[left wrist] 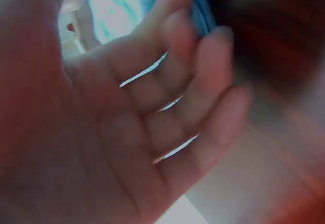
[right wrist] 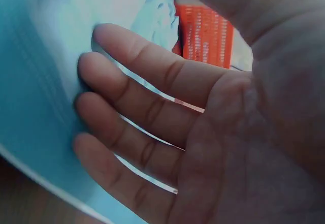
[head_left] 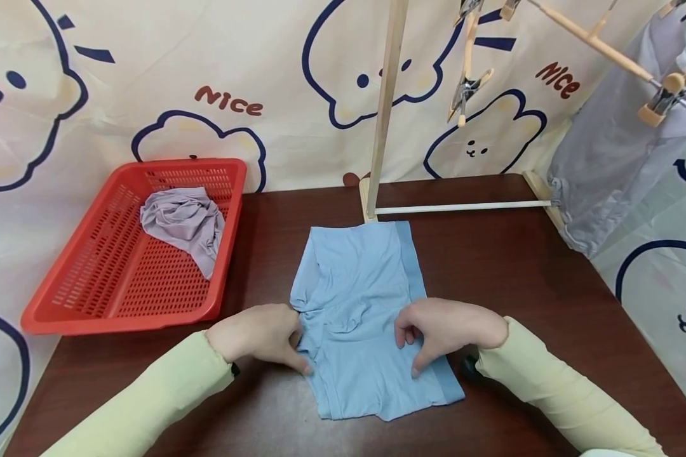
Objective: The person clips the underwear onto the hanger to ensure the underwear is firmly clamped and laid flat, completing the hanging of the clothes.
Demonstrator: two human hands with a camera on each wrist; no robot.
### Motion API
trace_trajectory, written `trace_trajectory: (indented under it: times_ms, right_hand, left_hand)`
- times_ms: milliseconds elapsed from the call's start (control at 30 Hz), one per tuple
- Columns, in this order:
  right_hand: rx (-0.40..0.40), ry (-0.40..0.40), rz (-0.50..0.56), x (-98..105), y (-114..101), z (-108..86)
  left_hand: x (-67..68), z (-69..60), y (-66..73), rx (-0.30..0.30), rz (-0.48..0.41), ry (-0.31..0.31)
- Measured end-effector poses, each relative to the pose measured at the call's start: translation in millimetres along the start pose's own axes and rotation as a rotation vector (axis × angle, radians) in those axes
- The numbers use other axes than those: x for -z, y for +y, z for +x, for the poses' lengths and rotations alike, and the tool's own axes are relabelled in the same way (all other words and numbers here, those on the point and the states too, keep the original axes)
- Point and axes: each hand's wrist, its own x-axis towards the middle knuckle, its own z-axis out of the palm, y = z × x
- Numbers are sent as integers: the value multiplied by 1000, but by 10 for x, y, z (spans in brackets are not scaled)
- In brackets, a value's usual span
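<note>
Between your hands lies the blue garment (head_left: 366,327), long axis just off 12-to-6, leaning toward 11-to-5, with your left hand (head_left: 263,333) loosely open at its 9 o'clock edge and your right (head_left: 444,327), fingers relaxed, over its 3 o'clock side.

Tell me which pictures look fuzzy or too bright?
Head view: mostly sharp on the light-blue shorts, with soft sheen on the brown table near the bottom; left wrist view: dim, blurry left hand, shorts glaring white; right wrist view: shadowed but clearer right hand, pale glare across the shorts' top.
</note>
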Motion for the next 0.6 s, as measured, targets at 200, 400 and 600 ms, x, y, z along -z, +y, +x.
trace_trajectory:
  times_ms: [200, 400, 600]
  right_hand:
    - [73, -2, -63, -34, -148, 30]
    - [181, 24, -213, -134, -261, 114]
    - [255, -14, -353, -241, -288, 119]
  left_hand:
    - [168, 382, 94, -51, 48, 173]
    - [308, 894, 85, -26, 87, 122]
    - [319, 1165, -33, 181, 135, -15]
